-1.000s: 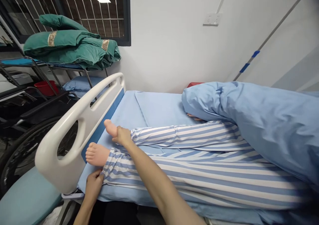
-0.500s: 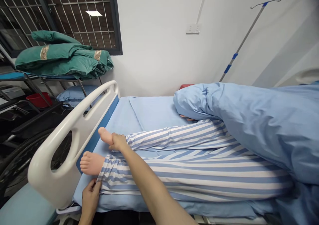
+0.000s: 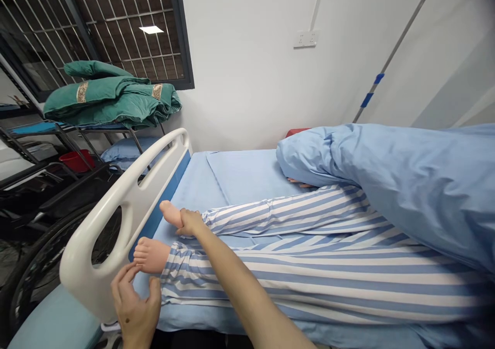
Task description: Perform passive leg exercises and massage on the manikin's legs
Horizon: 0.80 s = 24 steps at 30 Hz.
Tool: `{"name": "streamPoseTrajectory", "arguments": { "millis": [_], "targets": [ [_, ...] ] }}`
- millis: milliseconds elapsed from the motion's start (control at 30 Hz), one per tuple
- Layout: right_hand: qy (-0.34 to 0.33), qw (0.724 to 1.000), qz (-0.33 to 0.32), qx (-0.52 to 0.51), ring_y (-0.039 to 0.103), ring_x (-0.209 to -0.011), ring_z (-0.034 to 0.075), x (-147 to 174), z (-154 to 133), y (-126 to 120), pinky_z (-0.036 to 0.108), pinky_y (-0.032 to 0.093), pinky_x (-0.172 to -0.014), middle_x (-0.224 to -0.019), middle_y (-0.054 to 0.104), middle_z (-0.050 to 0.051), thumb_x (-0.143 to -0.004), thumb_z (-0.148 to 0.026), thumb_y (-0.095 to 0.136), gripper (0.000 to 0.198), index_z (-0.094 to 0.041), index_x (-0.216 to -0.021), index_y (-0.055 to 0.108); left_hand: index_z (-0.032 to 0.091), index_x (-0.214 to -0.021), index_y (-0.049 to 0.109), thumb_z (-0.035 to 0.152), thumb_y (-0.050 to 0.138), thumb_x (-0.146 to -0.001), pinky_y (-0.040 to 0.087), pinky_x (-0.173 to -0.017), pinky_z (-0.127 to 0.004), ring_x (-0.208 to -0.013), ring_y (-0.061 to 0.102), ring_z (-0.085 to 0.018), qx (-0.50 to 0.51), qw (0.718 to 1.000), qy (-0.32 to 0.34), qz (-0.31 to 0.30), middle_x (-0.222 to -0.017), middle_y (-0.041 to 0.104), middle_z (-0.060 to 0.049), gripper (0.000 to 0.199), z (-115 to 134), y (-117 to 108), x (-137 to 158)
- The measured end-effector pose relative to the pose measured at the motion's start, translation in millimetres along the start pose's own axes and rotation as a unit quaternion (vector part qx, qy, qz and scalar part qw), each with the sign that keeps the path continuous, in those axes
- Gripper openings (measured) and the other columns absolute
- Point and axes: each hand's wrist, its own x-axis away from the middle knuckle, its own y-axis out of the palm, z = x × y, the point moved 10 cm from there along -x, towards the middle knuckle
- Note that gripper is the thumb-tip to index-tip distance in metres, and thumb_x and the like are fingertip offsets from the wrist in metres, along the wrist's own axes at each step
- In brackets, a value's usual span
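Note:
Blue-and-white striped trousers (image 3: 328,271) cover the legs of a figure lying on the bed; the bare feet look smooth, like a manikin's. My right hand (image 3: 190,222) is wrapped round the ankle by the far foot (image 3: 170,214), just below the trouser cuff. Beside the near foot (image 3: 152,255), my left hand (image 3: 136,305) is open, with fingers and thumb apart and nothing in it. Its fingertips come close to the toes; whether they touch, I cannot tell. A light blue quilt (image 3: 417,184) lies bunched over the upper part of the figure.
The white footboard (image 3: 83,235) rises just left of the feet. Left of it stand a wheelchair (image 3: 23,287) and a rack with folded green bedding (image 3: 112,101). A red basin (image 3: 76,161) sits below. A drip pole (image 3: 402,42) stands by the wall.
My left hand has let go of the near trouser cuff and opened out toward the near toes. My right hand stays at the far ankle. The view has shifted slightly left.

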Motion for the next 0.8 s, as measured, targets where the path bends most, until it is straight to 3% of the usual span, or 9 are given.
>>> {"name": "streamPoseTrajectory", "arguments": {
  "millis": [67, 200, 333, 467, 667, 800],
  "targets": [
    [-0.002, 1.0, -0.001, -0.002, 0.058, -0.099, 0.028, 0.2, -0.4, 0.8, 0.038, 0.041, -0.082, -0.108, 0.061, 0.013, -0.055, -0.045, 0.073, 0.064, -0.016, -0.106, 0.048, 0.018, -0.099, 0.05, 0.022, 0.049, -0.072, 0.038, -0.095, -0.045, -0.107, 0.048, -0.026, -0.01, 0.998, 0.056, 0.011, -0.107, 0.053, -0.012, 0.027, 15.6, -4.2, -13.5],
    [0.002, 1.0, 0.006, -0.008, 0.058, -0.098, 0.029, -0.4, 1.7, 1.5, 0.037, 0.04, -0.082, -0.105, 0.062, 0.012, -0.056, -0.045, 0.072, 0.063, -0.016, -0.106, 0.049, 0.019, -0.081, 0.056, 0.018, 0.049, -0.072, 0.038, -0.092, -0.042, -0.094, 0.054, -0.023, -0.031, 0.988, 0.151, -0.031, -0.095, 0.061, -0.008, 0.012, 34.2, 7.7, -41.5],
    [0.006, 1.0, 0.005, -0.012, 0.059, -0.098, 0.028, -3.0, 5.2, 4.9, 0.037, 0.042, -0.082, -0.104, 0.063, 0.01, -0.055, -0.049, 0.072, 0.064, -0.018, -0.105, 0.049, 0.019, -0.079, 0.059, 0.022, 0.047, -0.073, 0.038, -0.088, -0.04, -0.094, 0.052, -0.024, -0.091, 0.975, 0.155, -0.131, -0.091, 0.064, -0.006, 0.013, 27.2, 41.7, -65.6],
    [-0.001, 1.0, 0.015, -0.008, 0.06, -0.094, 0.026, -4.9, 5.0, 4.5, 0.036, 0.044, -0.078, -0.101, 0.064, 0.008, -0.054, -0.049, 0.072, 0.061, -0.019, -0.102, 0.049, 0.019, -0.089, 0.06, 0.025, 0.046, -0.073, 0.039, -0.083, -0.036, -0.093, 0.052, -0.024, -0.135, 0.945, 0.167, -0.247, -0.095, 0.064, -0.006, 0.023, 23.2, 81.5, -65.7],
    [0.012, 1.0, 0.023, 0.005, 0.061, -0.09, 0.024, -3.5, 6.2, 3.8, 0.033, 0.044, -0.076, -0.096, 0.065, 0.007, -0.054, -0.046, 0.072, 0.057, -0.019, -0.098, 0.049, 0.016, -0.093, 0.062, 0.027, 0.038, -0.077, 0.021, -0.096, -0.054, -0.103, 0.047, -0.032, -0.253, 0.913, 0.223, -0.23, -0.09, 0.064, -0.012, 0.03, 36.3, 95.1, -55.6],
    [-0.007, 1.0, 0.027, 0.006, 0.061, -0.089, 0.024, -1.6, 4.1, 4.7, 0.034, 0.045, -0.076, -0.096, 0.064, 0.008, -0.057, -0.046, 0.071, 0.057, -0.018, -0.1, 0.048, 0.017, -0.1, 0.06, 0.025, 0.037, -0.078, 0.011, -0.101, -0.058, -0.107, 0.045, -0.032, -0.272, 0.896, 0.236, -0.259, -0.101, 0.061, -0.014, 0.033, 46.8, 105.7, -49.8]
  ]
}}
